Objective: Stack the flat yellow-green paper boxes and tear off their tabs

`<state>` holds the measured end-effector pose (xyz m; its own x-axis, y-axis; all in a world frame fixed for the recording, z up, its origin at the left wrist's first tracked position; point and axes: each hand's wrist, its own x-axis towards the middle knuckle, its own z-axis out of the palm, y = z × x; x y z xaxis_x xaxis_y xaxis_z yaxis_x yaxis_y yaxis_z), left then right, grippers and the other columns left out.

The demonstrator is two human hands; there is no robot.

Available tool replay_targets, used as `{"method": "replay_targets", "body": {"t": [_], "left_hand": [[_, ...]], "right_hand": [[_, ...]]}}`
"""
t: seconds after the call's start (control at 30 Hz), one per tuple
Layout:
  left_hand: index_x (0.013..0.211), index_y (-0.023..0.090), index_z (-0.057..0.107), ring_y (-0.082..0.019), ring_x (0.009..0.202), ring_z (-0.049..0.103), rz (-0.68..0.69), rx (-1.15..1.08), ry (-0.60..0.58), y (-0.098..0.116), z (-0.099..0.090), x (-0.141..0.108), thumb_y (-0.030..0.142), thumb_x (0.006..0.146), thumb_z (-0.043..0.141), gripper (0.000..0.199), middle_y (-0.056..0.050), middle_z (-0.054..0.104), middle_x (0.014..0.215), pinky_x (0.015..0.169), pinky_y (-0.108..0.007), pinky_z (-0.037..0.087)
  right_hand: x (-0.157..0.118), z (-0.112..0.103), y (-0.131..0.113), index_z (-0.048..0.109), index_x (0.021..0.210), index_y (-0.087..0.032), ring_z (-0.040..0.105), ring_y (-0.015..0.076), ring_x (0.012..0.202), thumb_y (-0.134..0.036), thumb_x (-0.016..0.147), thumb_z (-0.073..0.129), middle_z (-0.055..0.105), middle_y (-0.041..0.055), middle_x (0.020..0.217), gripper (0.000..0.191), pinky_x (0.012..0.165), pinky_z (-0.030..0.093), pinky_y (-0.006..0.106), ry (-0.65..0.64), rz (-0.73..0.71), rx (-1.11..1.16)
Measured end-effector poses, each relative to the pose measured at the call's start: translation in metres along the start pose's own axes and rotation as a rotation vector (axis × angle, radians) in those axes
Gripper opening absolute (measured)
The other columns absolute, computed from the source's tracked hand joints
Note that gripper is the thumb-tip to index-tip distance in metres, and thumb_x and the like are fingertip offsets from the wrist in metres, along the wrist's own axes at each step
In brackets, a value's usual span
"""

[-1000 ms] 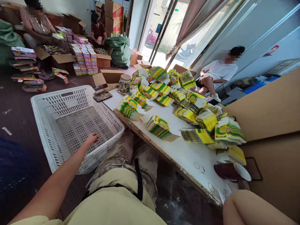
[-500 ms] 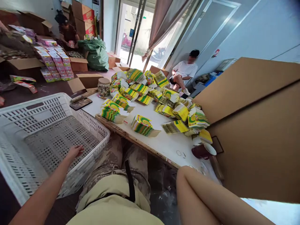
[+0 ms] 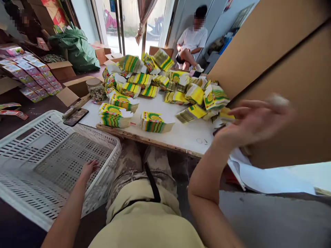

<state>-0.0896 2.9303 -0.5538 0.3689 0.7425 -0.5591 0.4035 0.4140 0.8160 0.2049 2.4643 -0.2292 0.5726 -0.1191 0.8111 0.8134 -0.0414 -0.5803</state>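
My left hand point(image 3: 90, 167) hangs over the inner right side of a white plastic basket point(image 3: 57, 182), its fingers slightly apart and nothing in them. My right hand point(image 3: 254, 120) is raised before a big cardboard box point(image 3: 289, 103); motion blurs its fingers, and whether it holds anything is unclear. On the white table point(image 3: 170, 137) a stack of yellow-green packets point(image 3: 152, 122) stands near the front edge. Another stack point(image 3: 113, 115) is to its left, and a loose heap of such bundles point(image 3: 139, 80) lies farther back.
A phone point(image 3: 76, 117) and a jar point(image 3: 96, 89) are at the table's left end. A rubber band point(image 3: 199, 141) lies at the front right. Beyond the table sits a person point(image 3: 192, 39); another person point(image 3: 32, 29) is at the back left by a green sack point(image 3: 74, 50).
My right hand has come up into view at the right, blocking the dark cup. The view has shifted, with the door and seated person now farther left. My left hand stays over the basket.
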Motion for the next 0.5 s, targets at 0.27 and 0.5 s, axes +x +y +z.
{"method": "replay_targets", "body": {"t": [0.27, 0.5], "left_hand": [[0.087, 0.014, 0.063, -0.009, 0.052, 0.061, -0.015, 0.06, -0.043, -0.001, 0.003, 0.0, 0.026, 0.086, 0.062, 0.011, -0.002, 0.068, 0.073, 0.051, -0.02, 0.047], [0.093, 0.015, 0.064, -0.009, 0.054, 0.06, -0.024, 0.116, -0.077, 0.003, 0.006, -0.005, 0.027, 0.087, 0.06, 0.015, -0.002, 0.067, 0.074, 0.054, -0.021, 0.048]], "right_hand": [[-0.069, 0.043, 0.099, 0.056, 0.09, -0.019, 0.058, 0.0095, 0.06, -0.049, 0.079, 0.063, 0.059, -0.0033, 0.072, 0.032, 0.057, 0.053, 0.025, -0.12, 0.43, -0.074], [-0.122, 0.034, 0.144, 0.058, 0.093, -0.018, 0.06, 0.0122, 0.067, -0.042, 0.075, 0.06, 0.064, 0.0001, 0.074, 0.03, 0.064, 0.054, 0.028, -0.138, 0.665, -0.125]]}}
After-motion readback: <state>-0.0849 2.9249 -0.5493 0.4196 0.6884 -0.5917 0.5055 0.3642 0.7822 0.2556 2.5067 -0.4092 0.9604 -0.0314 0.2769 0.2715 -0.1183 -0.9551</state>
